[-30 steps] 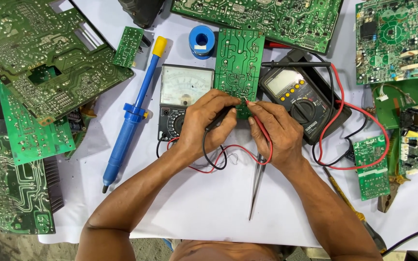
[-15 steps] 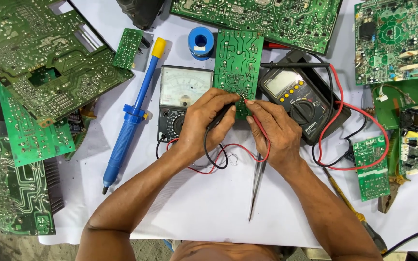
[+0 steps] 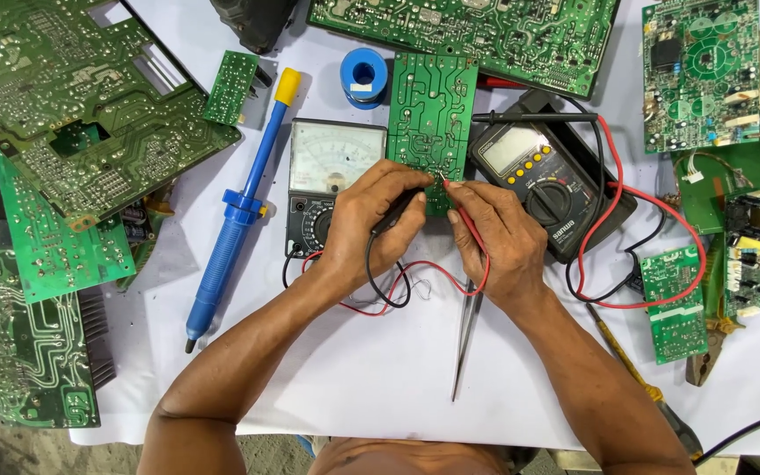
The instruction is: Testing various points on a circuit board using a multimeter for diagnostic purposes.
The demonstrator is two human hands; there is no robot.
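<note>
Green circuit board (image 3: pixel 433 114) lies solder side up near the middle of the table's far edge, its long axis running from the far edge toward the person, its near end resting between the two meters. Both hands meet at that near end. Left hand (image 3: pixel 371 224) pinches a black probe (image 3: pixel 395 214), right hand (image 3: pixel 496 242) pinches a red probe (image 3: pixel 466 215); both tips touch the board close together, so the board lies straight ahead of both grips, neither hand clearly nearer. Two meters flank it: an analog multimeter (image 3: pixel 332 167) to the left, a digital multimeter (image 3: pixel 543 176) to the right. One blue desoldering pump (image 3: pixel 239 207), one tweezers (image 3: pixel 466 339), one blue solder spool (image 3: pixel 363 77).
</note>
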